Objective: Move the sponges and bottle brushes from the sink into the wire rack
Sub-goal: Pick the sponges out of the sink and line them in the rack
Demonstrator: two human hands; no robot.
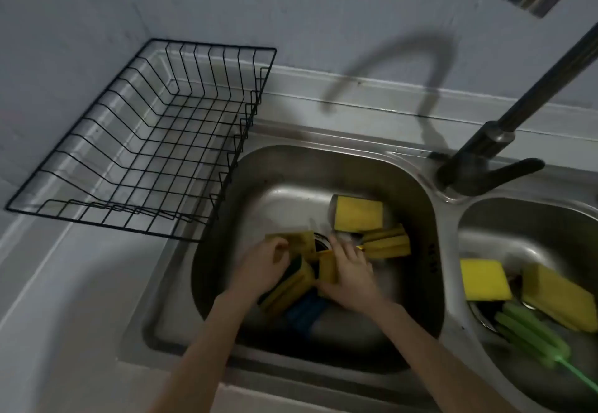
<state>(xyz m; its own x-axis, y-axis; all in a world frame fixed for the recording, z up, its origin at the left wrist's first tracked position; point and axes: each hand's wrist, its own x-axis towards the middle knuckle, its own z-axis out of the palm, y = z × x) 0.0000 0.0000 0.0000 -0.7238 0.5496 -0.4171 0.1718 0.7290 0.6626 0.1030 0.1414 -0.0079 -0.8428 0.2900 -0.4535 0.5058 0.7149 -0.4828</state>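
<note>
Both hands are down in the left sink basin, working among a cluster of yellow sponges near the drain. The left hand has its fingers curled around a sponge with a dark green scouring side, which leans on edge against the hand; another yellow sponge lies just beyond its knuckles. The right hand rests with its fingers spread, the palm against a small upright yellow sponge; motion blur keeps me from telling whether it truly grips it. A blue item, too blurred to name, lies under the wrists. Further back in the same basin sit a flat yellow sponge and, touching it, a ridged yellow sponge. The right sink basin holds two more yellow sponges, one beside a larger tilted one, with a green bottle brush lying below them. The black wire rack stands on the grey worktop just left of the sink. A dark faucet rises between the basins.
</note>
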